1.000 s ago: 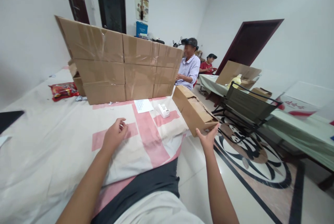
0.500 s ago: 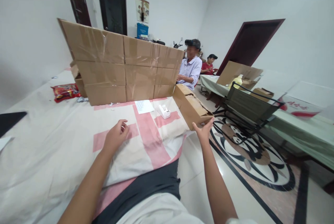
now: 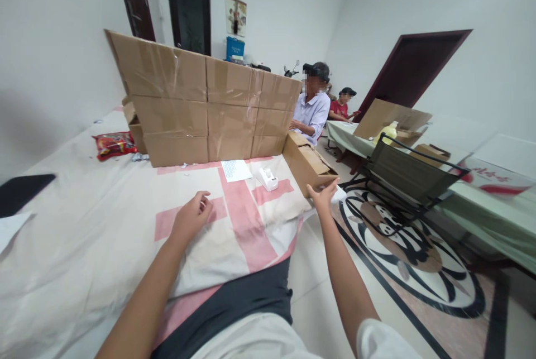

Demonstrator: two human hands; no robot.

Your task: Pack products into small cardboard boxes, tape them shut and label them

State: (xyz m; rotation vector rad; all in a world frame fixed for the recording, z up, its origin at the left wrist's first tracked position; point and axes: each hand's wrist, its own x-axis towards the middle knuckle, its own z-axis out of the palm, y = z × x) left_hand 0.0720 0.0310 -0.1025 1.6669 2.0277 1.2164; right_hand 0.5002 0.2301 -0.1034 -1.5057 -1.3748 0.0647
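My left hand (image 3: 195,215) hovers over or rests on the pink-and-white tablecloth (image 3: 201,258), fingers loosely bent and apart, holding nothing. On the right, my right hand (image 3: 323,196) grips the near end of a long, narrow cardboard box (image 3: 299,167), with the thumb and fingers spread across that end. The fingertips are partly hidden. This box lies at the table's right edge, its top flaps slightly raised. Between my hands and the boxes are a white tape dispenser (image 3: 268,178) and a sheet with blue print (image 3: 235,170).
Taped cardboard boxes (image 3: 180,119) form a wall across the table. A red packet (image 3: 114,145) and a black flat object (image 3: 25,192) lie to the left. One person (image 3: 312,108) sits behind the wall, another (image 3: 341,106) farther back. A folding chair (image 3: 412,175) stands right.
My right hand and the narrow box have shifted slightly left and inward on the table, exposing something white beside the box. The view has turned a little left. My left hand keeps its pose.
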